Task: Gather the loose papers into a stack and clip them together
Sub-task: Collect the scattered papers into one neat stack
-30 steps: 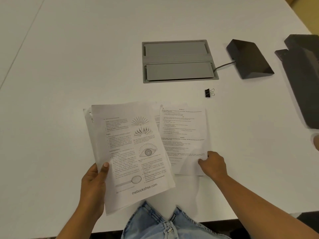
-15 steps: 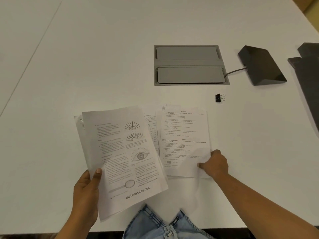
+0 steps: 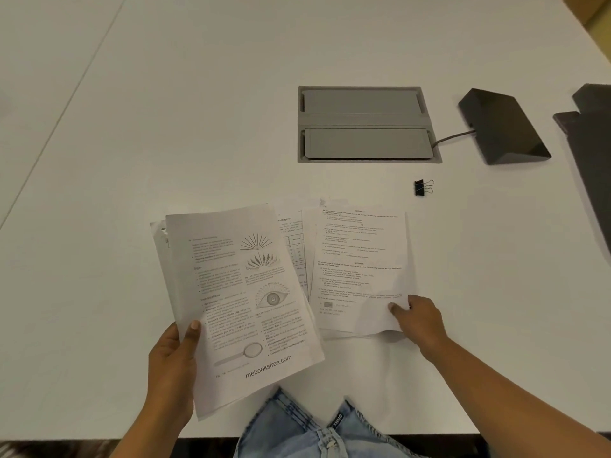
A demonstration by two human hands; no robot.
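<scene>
My left hand (image 3: 172,361) grips a small stack of printed sheets (image 3: 241,299) by its lower left edge, thumb on top; the top page shows an eye diagram. My right hand (image 3: 418,320) pinches the lower right corner of a text page (image 3: 358,262), and that corner is lifted and curled off the white table (image 3: 165,110). More sheets (image 3: 294,246) lie under and between the two piles. A black binder clip (image 3: 422,187) with silver handles lies on the table beyond the pages, apart from both hands.
A grey recessed cable hatch (image 3: 367,123) is set into the table behind the papers. To its right sits a dark wedge-shaped device (image 3: 502,127) with a cable, and dark objects (image 3: 591,153) lie at the right edge. The table's near edge runs just above my jeans.
My right hand has taken hold of the text page's lower right corner and lifted it. The left hand's stack has stayed about where it was; the camera has shifted slightly.
</scene>
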